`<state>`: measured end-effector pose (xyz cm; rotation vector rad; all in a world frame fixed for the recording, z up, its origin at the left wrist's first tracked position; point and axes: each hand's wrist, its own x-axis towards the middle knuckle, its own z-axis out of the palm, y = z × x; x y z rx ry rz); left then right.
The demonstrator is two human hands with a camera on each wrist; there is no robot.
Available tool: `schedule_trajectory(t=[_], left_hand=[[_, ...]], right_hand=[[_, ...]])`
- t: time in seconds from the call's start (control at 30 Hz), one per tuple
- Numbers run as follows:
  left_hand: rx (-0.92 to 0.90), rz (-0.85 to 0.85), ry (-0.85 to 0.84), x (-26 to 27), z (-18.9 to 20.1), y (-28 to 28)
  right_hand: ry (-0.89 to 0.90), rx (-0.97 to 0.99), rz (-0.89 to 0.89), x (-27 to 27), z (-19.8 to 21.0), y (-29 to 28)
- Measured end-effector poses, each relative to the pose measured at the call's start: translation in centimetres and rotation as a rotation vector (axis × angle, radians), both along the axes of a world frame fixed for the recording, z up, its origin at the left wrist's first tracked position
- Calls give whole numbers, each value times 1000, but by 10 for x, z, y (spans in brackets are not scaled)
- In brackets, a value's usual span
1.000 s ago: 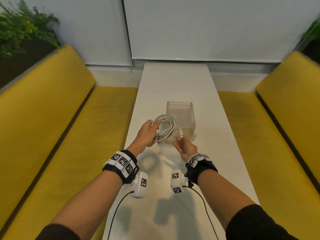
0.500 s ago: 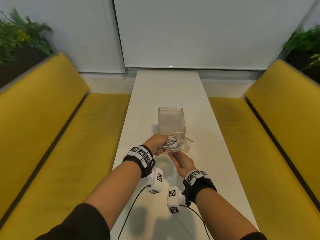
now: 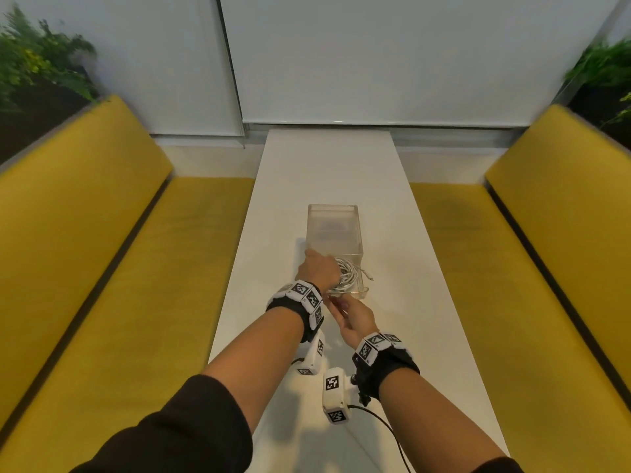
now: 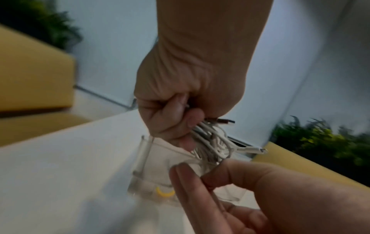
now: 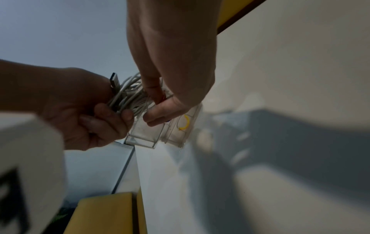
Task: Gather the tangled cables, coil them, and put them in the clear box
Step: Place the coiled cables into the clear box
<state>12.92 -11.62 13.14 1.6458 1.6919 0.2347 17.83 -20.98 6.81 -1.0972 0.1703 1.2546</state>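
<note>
A coil of white cables [image 3: 350, 276] hangs in my left hand [image 3: 324, 271], low in the near end of the clear box [image 3: 333, 213]. In the left wrist view my left hand [image 4: 180, 126] grips the cables [image 4: 214, 142] in a fist, and two plugs stick out to the right. My right hand [image 3: 336, 303] is at the box's near wall. In the right wrist view my right hand [image 5: 154, 107] pinches that wall of the clear box [image 5: 146, 137], index finger inside and thumb outside, next to the cables [image 5: 130, 93].
The box stands mid-way along a long white table [image 3: 327, 165]. Yellow benches [image 3: 85, 250] [image 3: 546, 250] run along both sides, with plants [image 3: 37, 70] behind them. A black wire [image 3: 382, 425] trails from the right wrist camera over the near table.
My left hand has carried the coil forward and down from above the table into the box's near end. My right hand has followed to the box's near wall.
</note>
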Motion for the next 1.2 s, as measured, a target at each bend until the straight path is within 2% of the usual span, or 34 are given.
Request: schedule_trajectory(t=[0.07,0.13,0.23,0.3,0.37,0.5,0.63,0.8,0.9,1.1,1.2], left_hand=[[90,-162,140,-6,3,0],[185,-350,179,-14,6,1],[329,-687,54,-32,5,-1],[445,-881,35,-48,0,-2],[568,-997,124,-59,-5,-4],[671,-1121,369,-59,-8,-4],[619,-1107,351,-53,-13,-3],[717,-1038,541,-33,-12,-10],[725,-948,565,-20,-14,-12],[668,-1120,398,-30,-21,0],[776,-1033,290,-44,-16,0]], right_hand=[[22,11,-18,1,2,-1],[-9,-8,20,1,5,-1],[36,-3,-30,4,14,-1],[30,-2,-32,5,19,-1],[11,4,-31,3,20,-2],[25,20,-55,1,17,-2],[21,32,-64,1,17,-3],[2,26,-55,1,18,-3],[-15,11,-47,0,16,-3],[-16,-20,-34,3,13,-3],[4,16,-46,4,16,-3]])
